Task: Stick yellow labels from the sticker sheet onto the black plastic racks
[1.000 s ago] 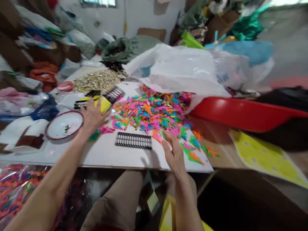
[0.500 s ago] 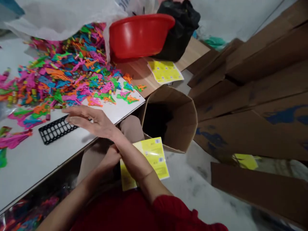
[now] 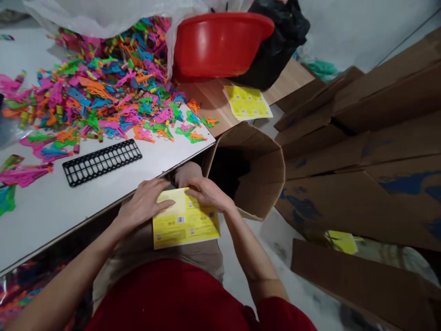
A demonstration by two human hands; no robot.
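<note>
— Hand positions?
— Left hand (image 3: 144,205) grips the left upper edge of the yellow printed card (image 3: 185,219); right hand (image 3: 208,193) pinches its top edge. Card lies over the person's lap, just below the table (image 3: 51,207) edge.

— Surroundings?
— Black plastic grid (image 3: 102,162) flat on the table, near a heap of coloured plastic toy pieces (image 3: 103,87). Open cardboard box (image 3: 255,170) just right of the hands. Red basin (image 3: 220,43) behind.

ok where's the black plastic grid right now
In the head view the black plastic grid lies flat on the white table, left of centre, just below the pile of coloured plastic pieces and untouched by either hand.
</note>
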